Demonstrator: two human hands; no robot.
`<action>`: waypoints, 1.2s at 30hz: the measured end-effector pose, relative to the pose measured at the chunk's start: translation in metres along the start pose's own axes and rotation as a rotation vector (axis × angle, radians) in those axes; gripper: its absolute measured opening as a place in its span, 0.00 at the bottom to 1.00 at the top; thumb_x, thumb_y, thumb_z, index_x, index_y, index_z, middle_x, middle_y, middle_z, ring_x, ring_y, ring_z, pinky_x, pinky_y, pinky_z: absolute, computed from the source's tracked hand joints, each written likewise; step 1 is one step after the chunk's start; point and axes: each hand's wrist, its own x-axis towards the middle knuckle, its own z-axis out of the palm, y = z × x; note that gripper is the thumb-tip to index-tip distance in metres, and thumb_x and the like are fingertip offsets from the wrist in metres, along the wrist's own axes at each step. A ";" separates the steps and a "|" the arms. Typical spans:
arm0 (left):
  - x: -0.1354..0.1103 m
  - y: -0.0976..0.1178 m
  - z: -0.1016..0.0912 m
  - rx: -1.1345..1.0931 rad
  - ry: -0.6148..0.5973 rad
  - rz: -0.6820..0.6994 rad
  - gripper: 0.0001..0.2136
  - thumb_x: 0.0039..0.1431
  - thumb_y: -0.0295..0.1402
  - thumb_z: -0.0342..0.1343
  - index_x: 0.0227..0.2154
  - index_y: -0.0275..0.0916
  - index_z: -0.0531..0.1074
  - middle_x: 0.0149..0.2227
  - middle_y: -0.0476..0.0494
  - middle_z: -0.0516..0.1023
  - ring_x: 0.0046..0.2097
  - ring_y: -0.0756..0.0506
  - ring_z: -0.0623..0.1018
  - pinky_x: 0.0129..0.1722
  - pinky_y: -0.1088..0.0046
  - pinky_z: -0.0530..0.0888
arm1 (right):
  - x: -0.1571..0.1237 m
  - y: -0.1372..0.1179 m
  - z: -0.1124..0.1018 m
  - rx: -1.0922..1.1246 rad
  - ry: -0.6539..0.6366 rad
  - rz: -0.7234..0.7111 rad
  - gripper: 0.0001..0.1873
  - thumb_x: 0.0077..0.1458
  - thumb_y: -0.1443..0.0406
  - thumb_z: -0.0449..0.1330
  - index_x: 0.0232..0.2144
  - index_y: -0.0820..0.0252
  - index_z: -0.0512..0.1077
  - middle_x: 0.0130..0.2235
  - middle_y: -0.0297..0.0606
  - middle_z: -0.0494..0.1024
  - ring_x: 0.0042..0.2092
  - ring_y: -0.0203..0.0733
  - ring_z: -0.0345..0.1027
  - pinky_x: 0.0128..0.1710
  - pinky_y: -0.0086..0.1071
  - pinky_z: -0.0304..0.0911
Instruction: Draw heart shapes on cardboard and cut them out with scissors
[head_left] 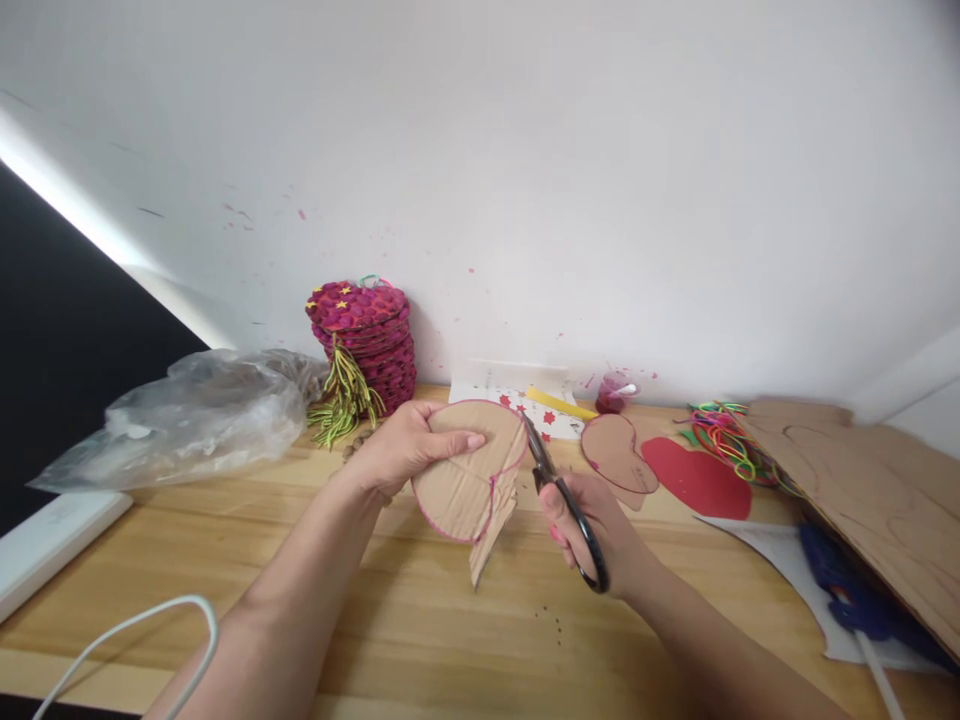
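Note:
My left hand pinches a heart-shaped piece of cardboard by its left side, thumb on top. A purple-pink line runs along the outline of the cardboard. From its lower right edge hangs a partly cut, crumpled strip. Black-handled scissors are held in my right hand, fingers through the handles. Their blades point up and left, with the tips at the upper right edge of the cardboard. Whether the tips grip the edge I cannot make out.
Behind stand a purple woven heart-shaped box with a yellow-green tassel and a plastic bag. To the right are a cardboard heart, red paper, colourful cords, cardboard sheets and a blue glue gun. A white cable curves front left.

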 end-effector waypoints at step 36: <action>-0.005 0.005 0.003 0.101 -0.125 -0.060 0.19 0.42 0.38 0.77 0.39 0.37 0.85 0.35 0.44 0.86 0.31 0.48 0.80 0.33 0.75 0.78 | 0.001 -0.009 -0.013 0.047 -0.119 0.096 0.38 0.58 0.29 0.48 0.18 0.53 0.55 0.18 0.29 0.58 0.20 0.35 0.59 0.20 0.31 0.52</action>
